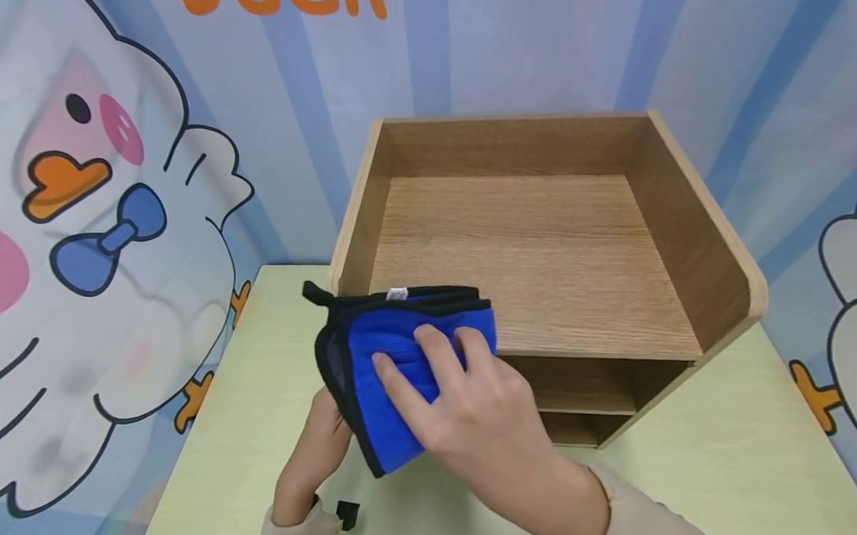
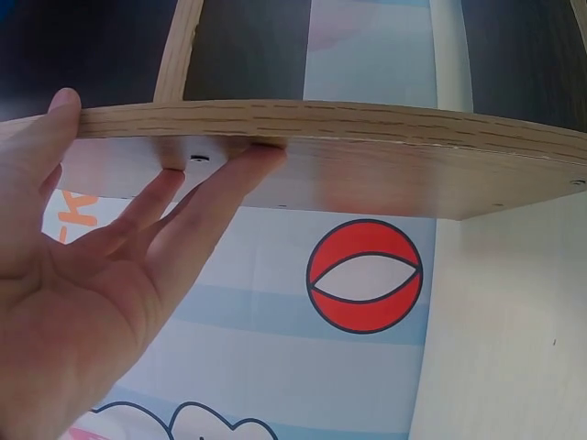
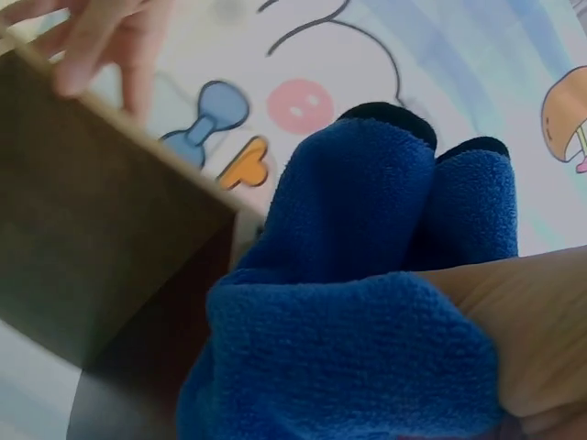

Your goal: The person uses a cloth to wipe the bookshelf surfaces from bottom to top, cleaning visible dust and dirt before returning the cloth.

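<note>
My right hand (image 1: 476, 411) holds a folded blue towel (image 1: 386, 341) with black edging and a small hanging loop, in front of the shelf's left front corner. In the right wrist view the blue towel (image 3: 358, 353) bunches round the hand and hides its fingers. My left hand (image 1: 316, 445) is partly covered by the towel in the head view. Seen from the left wrist, the left hand (image 2: 101, 266) grips the edge of a panel of the wooden desktop shelf (image 2: 367, 121), thumb on one side and fingers on the other.
The wooden desktop shelf (image 1: 542, 248) has raised sides and lower compartments, and stands on a pale table (image 1: 733, 467). Behind it hangs a blue striped cloth (image 1: 535, 51) with cartoon ducks. A small black object (image 1: 347, 515) shows by the left cuff.
</note>
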Tool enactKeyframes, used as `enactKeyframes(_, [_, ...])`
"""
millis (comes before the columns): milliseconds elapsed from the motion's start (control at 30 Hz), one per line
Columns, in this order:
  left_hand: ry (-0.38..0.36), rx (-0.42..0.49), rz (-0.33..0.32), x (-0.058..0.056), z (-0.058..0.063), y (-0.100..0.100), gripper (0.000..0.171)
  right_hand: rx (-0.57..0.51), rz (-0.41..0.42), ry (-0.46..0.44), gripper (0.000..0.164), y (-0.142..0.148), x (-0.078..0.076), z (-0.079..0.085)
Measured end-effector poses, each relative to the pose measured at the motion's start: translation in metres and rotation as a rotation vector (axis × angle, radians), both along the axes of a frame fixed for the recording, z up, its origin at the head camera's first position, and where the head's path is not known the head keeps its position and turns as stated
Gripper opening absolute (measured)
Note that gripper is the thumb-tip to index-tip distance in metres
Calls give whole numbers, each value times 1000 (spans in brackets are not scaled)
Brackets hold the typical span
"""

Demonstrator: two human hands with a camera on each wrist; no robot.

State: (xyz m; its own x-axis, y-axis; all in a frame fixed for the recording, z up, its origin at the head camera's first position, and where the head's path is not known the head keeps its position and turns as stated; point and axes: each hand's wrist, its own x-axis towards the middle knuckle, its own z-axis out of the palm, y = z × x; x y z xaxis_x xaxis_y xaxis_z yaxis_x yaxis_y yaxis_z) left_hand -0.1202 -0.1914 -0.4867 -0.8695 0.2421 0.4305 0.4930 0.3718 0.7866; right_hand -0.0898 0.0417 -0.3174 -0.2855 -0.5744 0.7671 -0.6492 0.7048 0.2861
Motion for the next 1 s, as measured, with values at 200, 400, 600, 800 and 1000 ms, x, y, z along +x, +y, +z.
enactKeyframes(200, [-198,41,3,8,49,20,60,-21,-60,-65,39,43,7,-10])
enactKeyframes(400, [-199,58,17,-2,23,13,65,-136,-118,-64,39,83,15,-13])
enactKeyframes(600, [-200,63,27,0,24,14,66,-142,-221,-110,40,120,22,-19])
enactKeyframes(800, [-215,67,25,0,23,14,66,-117,-326,-91,40,148,27,-22])
enactKeyframes(1000, [-229,69,27,0,23,15,66,-75,-369,-102,43,159,32,-19])
